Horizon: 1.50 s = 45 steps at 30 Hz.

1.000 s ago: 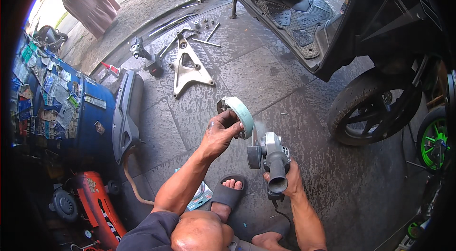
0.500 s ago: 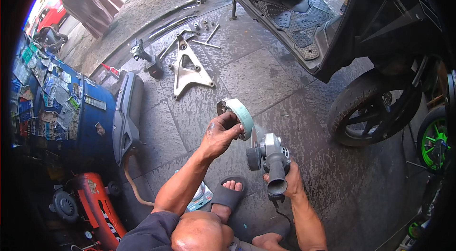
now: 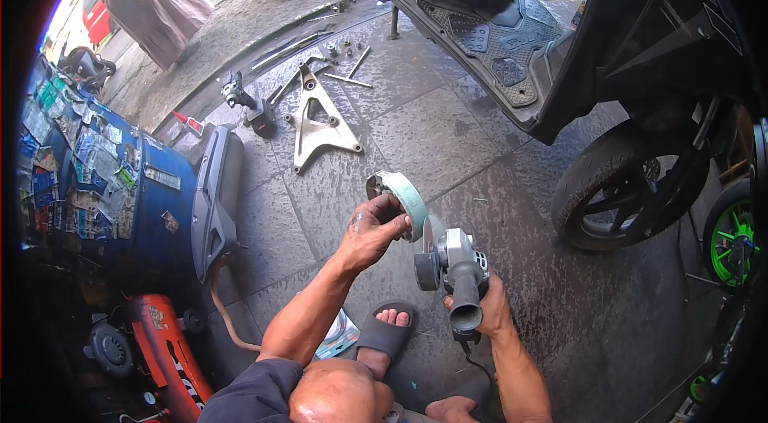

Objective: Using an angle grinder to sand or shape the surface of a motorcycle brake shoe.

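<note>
My left hand (image 3: 374, 227) grips a round metal part with a pale green outer band (image 3: 408, 201), thumb and fingers closed on its near side. In my right hand (image 3: 490, 305) is a grey angle grinder (image 3: 462, 267), held upright by its body with its cord hanging below. The grinder's disc (image 3: 434, 235) looks blurred and stands right at the green band's right edge; whether it touches cannot be made out. Both hands are above the tiled floor, in front of my knee and a sandalled foot (image 3: 387, 325).
A scooter (image 3: 512, 47) stands at the right, its front wheel (image 3: 628, 187) near the grinder. Ahead lie a metal bracket (image 3: 324, 123), a cordless drill (image 3: 248, 107) and rods. A blue drum (image 3: 152, 199) and orange compressor (image 3: 168, 351) are left. A person (image 3: 148, 3) stands beyond.
My hands, the round part and the grinder keep nearly the same places. The view has shifted slightly. A red vehicle now shows at the top left on the road.
</note>
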Tool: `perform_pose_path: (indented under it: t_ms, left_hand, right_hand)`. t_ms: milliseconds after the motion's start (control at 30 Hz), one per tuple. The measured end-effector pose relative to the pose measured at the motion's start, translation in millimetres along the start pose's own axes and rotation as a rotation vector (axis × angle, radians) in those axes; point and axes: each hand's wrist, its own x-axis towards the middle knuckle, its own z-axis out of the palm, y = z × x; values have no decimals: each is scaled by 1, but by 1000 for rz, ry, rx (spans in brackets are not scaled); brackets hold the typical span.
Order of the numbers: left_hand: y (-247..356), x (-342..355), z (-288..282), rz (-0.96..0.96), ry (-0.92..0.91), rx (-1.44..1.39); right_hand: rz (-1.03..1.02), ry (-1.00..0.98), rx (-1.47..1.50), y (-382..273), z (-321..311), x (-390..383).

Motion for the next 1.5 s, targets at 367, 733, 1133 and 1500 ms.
perform_pose_path:
  t_ms: [367,733,1133,1500]
  left_hand:
    - [2,-1,-1,0,-18,49]
    - [2,-3,-3,3,-14,88]
    - [4,-3,-5,3,-9,118]
    - [-2,-3,-9,6,-7,95]
  right_hand:
    - [50,-6,-37,1,-1,1]
    - [-29,9,-40,9,2,-1]
    - [-59,-21,-69,7,1,2]
    - [-66,-31,-72,4,3,4]
